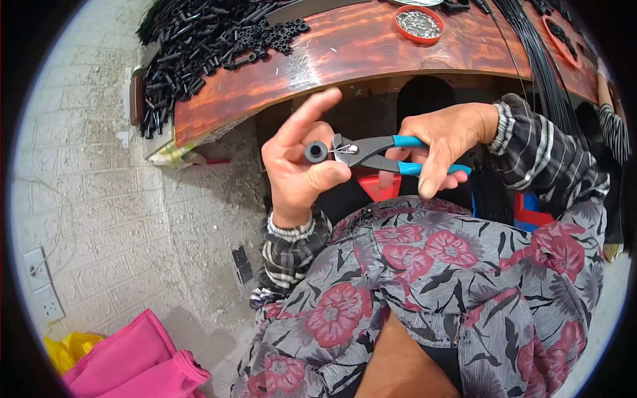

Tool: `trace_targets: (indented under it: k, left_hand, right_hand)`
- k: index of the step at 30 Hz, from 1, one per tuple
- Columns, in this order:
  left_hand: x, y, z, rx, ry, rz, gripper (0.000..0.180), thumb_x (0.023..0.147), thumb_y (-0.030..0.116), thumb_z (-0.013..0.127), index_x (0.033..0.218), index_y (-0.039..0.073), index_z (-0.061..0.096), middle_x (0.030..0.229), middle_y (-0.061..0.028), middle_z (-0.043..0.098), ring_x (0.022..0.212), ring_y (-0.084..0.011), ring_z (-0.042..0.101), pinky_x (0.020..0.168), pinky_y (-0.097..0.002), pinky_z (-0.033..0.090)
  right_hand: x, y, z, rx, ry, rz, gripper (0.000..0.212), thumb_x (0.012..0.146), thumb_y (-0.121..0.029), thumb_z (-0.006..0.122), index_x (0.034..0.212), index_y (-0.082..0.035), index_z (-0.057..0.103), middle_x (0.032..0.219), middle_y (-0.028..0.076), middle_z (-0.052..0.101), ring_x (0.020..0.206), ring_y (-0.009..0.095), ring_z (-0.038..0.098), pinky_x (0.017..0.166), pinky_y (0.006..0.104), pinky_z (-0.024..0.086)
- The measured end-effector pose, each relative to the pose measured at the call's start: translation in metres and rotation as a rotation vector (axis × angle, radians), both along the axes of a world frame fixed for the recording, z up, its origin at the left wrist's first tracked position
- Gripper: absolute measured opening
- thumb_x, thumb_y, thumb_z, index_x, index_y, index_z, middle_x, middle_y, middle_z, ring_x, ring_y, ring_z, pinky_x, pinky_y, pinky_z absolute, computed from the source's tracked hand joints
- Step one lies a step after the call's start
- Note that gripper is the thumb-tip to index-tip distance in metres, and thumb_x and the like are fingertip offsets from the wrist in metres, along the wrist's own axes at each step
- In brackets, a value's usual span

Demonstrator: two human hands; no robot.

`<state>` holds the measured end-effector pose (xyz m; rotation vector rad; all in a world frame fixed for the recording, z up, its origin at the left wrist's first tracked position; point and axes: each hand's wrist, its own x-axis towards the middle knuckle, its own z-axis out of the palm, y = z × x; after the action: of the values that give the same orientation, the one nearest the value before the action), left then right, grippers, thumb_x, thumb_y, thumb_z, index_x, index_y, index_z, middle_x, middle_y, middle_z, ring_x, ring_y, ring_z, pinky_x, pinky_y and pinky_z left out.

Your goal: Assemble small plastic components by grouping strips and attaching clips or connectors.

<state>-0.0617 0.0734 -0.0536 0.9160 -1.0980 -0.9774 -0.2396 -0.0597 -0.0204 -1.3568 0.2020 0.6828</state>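
Observation:
My left hand (292, 174) pinches a short black ring-ended tube (316, 152) between thumb and fingers, its round opening facing up. The index finger points up and away from it. My right hand (446, 140) is wrapped round the teal handles of a pair of cutting pliers (378, 151). Their grey jaws meet the side of the black tube, where thin pale strands show between the two. The handles stand apart; whether the jaws are fully closed I cannot make out. Both hands are above my lap, just short of the table edge.
The reddish wooden table (371, 50) curves ahead. A heap of black plastic parts (192, 56) covers its left end. A red dish of small metal pieces (419, 24) and long black cables (541, 63) lie further right. Another person's striped sleeve (615, 126) shows at far right.

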Motion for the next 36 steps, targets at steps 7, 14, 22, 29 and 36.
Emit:
trace_targets:
  k: [7,14,22,29,36]
  left_hand:
    - [0.005,-0.009,0.004,0.019,0.115,0.129,0.041,0.069,0.021,0.070,0.099,-0.005,0.058,0.074,0.0015,0.054,0.059,-0.0019,0.043,0.053,-0.0151,0.033]
    - [0.006,0.000,0.003,0.021,0.072,0.003,0.061,0.058,0.019,0.079,0.107,-0.007,0.053,0.066,0.0046,0.047,0.055,-0.0014,0.039,0.050,-0.0152,0.028]
    - [0.008,-0.010,0.005,0.059,0.128,0.070,0.046,0.060,0.013,0.075,0.100,-0.003,0.059,0.066,0.0049,0.048,0.058,-0.0009,0.040,0.052,-0.0141,0.028]
    - [0.012,-0.008,0.006,0.069,0.032,-0.023,0.046,0.060,0.015,0.075,0.099,-0.004,0.058,0.079,-0.0006,0.057,0.066,-0.0035,0.048,0.059,-0.0164,0.038]
    - [0.009,-0.014,-0.004,-0.009,0.129,0.014,0.057,0.077,0.052,0.051,0.091,-0.003,0.060,0.068,0.0013,0.054,0.054,-0.0025,0.043,0.050,-0.0156,0.035]
  right_hand:
    - [0.004,0.018,0.012,-1.847,-0.904,-0.450,0.044,0.060,-0.007,0.052,0.103,0.000,0.045,0.076,0.016,0.047,0.072,0.031,0.050,0.063,0.0366,0.040]
    - [0.007,0.005,0.007,-0.076,-0.038,-0.110,0.034,0.070,-0.020,0.063,0.091,0.004,0.054,0.050,0.003,0.053,0.043,0.010,0.052,0.038,0.0230,0.039]
    - [-0.004,0.000,0.018,-1.895,-0.955,-0.284,0.035,0.074,-0.019,0.060,0.103,0.000,0.051,0.078,0.014,0.055,0.069,0.028,0.056,0.058,0.0324,0.041]
    - [0.007,-0.007,0.017,-0.571,-0.181,-0.177,0.039,0.060,-0.013,0.068,0.093,0.002,0.053,0.055,0.006,0.053,0.046,0.015,0.055,0.041,0.0260,0.039]
    - [0.006,0.000,0.014,-0.710,-0.301,-0.106,0.021,0.066,-0.005,0.056,0.085,0.001,0.048,0.065,0.013,0.047,0.059,0.031,0.046,0.057,0.0373,0.037]
